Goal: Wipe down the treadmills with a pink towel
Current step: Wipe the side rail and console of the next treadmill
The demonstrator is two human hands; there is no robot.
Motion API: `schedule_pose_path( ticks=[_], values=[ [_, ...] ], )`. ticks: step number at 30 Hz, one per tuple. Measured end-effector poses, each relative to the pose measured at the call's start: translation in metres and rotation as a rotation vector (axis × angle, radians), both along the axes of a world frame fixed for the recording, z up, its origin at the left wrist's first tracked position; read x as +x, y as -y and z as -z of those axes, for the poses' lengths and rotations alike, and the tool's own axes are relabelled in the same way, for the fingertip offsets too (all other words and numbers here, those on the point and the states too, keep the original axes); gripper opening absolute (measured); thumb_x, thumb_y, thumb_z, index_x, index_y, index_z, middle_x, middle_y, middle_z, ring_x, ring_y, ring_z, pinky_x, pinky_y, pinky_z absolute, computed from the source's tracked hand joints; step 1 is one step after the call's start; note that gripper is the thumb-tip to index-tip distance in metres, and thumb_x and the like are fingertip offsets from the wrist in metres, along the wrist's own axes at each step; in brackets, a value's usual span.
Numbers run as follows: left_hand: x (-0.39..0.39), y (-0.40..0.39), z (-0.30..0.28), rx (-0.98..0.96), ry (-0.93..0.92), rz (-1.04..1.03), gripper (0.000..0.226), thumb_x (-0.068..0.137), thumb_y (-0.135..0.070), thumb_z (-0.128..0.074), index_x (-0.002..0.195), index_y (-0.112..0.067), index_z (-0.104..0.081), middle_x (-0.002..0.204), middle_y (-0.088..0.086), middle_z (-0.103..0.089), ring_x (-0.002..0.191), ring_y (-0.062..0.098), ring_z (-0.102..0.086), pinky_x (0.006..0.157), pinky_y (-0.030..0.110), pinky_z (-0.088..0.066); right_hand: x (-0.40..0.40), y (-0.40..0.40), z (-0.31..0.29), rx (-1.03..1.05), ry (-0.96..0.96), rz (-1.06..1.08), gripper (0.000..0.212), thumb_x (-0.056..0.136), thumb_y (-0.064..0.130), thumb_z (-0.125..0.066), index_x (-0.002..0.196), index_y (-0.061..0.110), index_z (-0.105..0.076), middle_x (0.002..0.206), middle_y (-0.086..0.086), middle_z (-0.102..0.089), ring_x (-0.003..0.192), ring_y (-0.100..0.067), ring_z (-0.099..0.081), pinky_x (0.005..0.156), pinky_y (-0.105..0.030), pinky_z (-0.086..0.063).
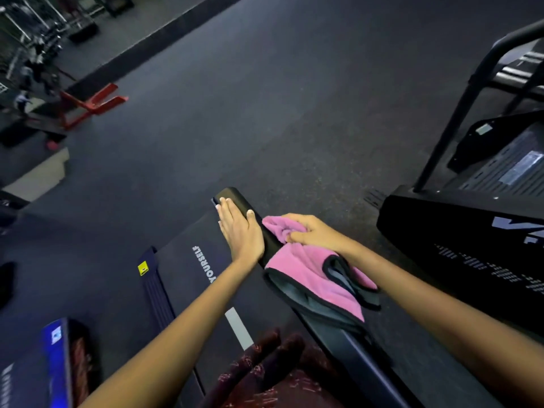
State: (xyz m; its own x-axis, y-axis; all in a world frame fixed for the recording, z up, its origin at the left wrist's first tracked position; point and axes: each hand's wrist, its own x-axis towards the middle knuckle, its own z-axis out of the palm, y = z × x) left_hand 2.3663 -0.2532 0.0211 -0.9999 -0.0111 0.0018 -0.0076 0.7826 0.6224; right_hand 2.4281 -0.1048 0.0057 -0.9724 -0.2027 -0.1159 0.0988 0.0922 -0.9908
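My right hand [306,231] bunched the pink fleece towel [309,278] on the treadmill's long black side rail [235,198] (running away from me), left hand [240,231] flat ahead.

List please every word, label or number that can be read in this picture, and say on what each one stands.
"YOURSELF": white letters on the treadmill belt.
Yellow sticker on the left side rail: too small to read.
Large white letters and rows of small print on the black machine at right: cut off or blurred, unreadable.
Blue panel at bottom left: label blurred.
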Motion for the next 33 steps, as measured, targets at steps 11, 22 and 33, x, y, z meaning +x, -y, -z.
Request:
schedule_pose_path(
  ticks=[11, 22, 33],
  values=[
    [0.0, -0.001, 0.0, 0.018, -0.026, -0.001, 0.055, 0.101, -0.013, -0.032, 0.148, -0.003, -0.007, 0.158, 0.005, 0.001, 0.145, 0.016, 0.008, 0.116, 0.027, 0.004, -0.012, 0.01, 0.036, -0.026, -0.067, 0.159, 0.039, 0.084, 0.005, -0.066, 0.122, 0.011, -0.062, 0.12, -0.004, -0.064, 0.11, -0.011, -0.058, 0.098, -0.022, -0.043],
    [0.001, 0.003, 0.001, 0.075, -0.034, -0.005, 0.052, 0.102, -0.013, -0.032, 0.149, -0.007, -0.01, 0.158, 0.0, -0.002, 0.144, 0.01, 0.006, 0.11, 0.017, 0.004, -0.03, 0.013, 0.047, -0.049, -0.09, 0.176, 0.037, 0.081, 0.004, -0.069, 0.117, 0.007, -0.064, 0.103, 0.002, -0.064, 0.097, -0.008, -0.057, 0.081, -0.009, -0.039],
    [0.002, 0.001, 0.001, 0.022, -0.055, 0.009, 0.052, 0.102, -0.014, -0.032, 0.149, -0.007, -0.01, 0.158, 0.0, -0.002, 0.144, 0.008, 0.007, 0.108, 0.013, 0.004, -0.043, 0.004, 0.062, -0.105, -0.062, 0.103, 0.043, 0.08, -0.008, -0.064, 0.121, -0.008, -0.053, 0.087, 0.016, -0.057, 0.073, 0.025, -0.053, 0.072, -0.001, -0.038]
  ],
)
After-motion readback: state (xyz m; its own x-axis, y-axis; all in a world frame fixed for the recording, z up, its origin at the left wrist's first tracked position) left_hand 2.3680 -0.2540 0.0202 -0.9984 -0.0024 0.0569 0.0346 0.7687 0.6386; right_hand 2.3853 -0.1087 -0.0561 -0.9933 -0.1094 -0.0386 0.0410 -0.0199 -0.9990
